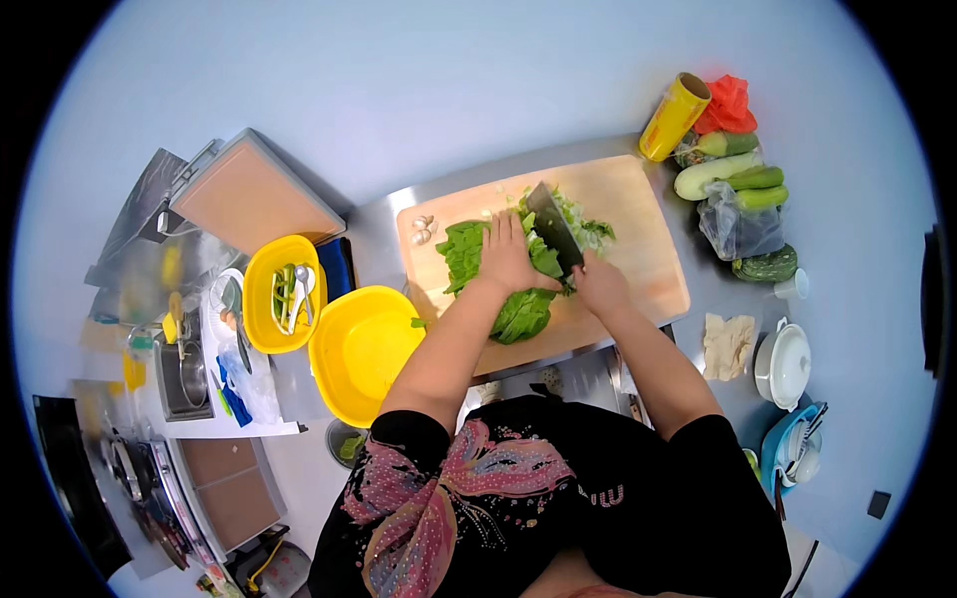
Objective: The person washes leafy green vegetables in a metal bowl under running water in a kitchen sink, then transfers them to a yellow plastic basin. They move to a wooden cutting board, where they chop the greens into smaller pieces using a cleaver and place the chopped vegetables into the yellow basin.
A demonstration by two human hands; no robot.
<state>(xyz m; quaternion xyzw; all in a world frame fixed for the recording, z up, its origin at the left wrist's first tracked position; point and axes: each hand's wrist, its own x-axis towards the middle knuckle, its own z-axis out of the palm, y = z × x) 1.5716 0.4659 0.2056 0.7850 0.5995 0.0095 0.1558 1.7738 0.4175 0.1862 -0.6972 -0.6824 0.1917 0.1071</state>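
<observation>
My left hand (510, 258) presses flat over a pile of leafy greens (462, 250), thumb stretched to the right, holding it against the wooden cutting board (635, 224). In my right hand (602, 285) is the handle of a cleaver (552, 221). Its broad dark blade stands just right of my left fingers, at the cut edge of the greens. Chopped greens (587, 224) lie on the blade's far side. Loose whole leaves (523, 315) rest below my left wrist. Several garlic cloves (422, 230) sit at the board's upper left.
Left of the board stand a yellow basin (366, 351) and another yellow basin (258, 329) holding green vegetables and a spoon. An upright cutting board (254, 187) leans behind them. To the right are a yellow roll (673, 119), gourds (710, 178), a brown cloth (727, 345) and a white lidded pot (783, 362).
</observation>
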